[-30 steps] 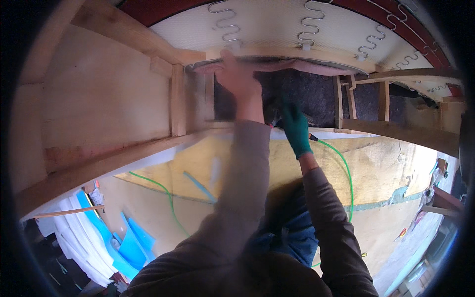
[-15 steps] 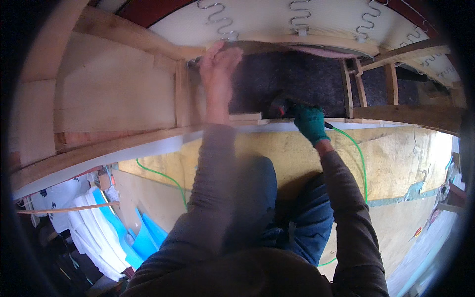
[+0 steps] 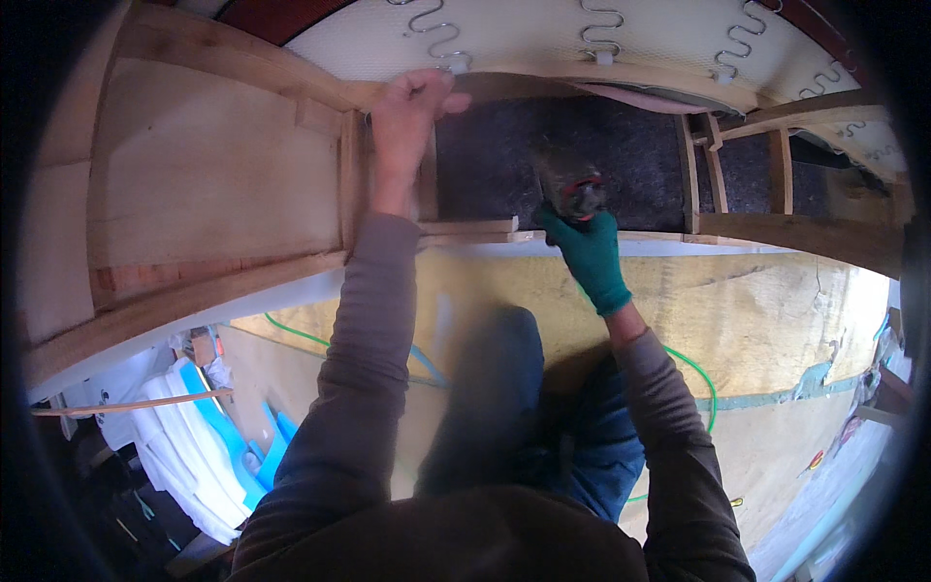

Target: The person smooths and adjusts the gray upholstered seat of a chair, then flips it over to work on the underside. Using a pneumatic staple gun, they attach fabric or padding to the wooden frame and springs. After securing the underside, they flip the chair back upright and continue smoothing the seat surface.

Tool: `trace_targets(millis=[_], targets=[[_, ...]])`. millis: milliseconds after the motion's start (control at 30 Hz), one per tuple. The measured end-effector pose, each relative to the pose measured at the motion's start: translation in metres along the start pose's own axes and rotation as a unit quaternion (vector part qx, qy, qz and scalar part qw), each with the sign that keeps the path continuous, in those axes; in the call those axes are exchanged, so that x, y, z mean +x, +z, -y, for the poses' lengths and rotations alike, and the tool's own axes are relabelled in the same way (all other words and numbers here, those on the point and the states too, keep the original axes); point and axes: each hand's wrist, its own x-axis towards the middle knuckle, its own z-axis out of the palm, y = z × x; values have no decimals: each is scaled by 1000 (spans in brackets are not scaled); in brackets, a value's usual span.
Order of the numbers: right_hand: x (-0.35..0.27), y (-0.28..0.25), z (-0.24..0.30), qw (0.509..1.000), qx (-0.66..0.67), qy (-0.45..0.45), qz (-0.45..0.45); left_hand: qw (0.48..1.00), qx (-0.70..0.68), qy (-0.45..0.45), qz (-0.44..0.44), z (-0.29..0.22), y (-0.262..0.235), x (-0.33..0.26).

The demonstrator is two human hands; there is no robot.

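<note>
"Head view: what are the hands doing?"

"Working apart. The gloved right hand is gripping one black-and-red tool over the dark panel; its markings are showing too dimly to read."

"And the other?"

"The bare left hand is curling beside the wooden rail. I can't tell whether it's pinching anything."

"Room?"

"The panel is lying open between them, a wooden bar edging its right."

"Counts?"

"At least four wavy springs are hanging above."
</note>
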Motion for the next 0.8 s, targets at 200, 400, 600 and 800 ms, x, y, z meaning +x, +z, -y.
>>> trace_targets(millis=[200,400,600,800], targets=[[53,36,-14,939,-269,-205,-62,997,54,-45,-3,-11,-4,3],[65,48,-32,894,-360,-245,-103,990,110,-92,-7,-23,-7,2],[69,72,-44,879,-371,-297,-51,992,96,-86,-3,-24,-11,10],[82,108,-37,864,-350,-355,-72,987,120,-104,19,-28,-14,10]])
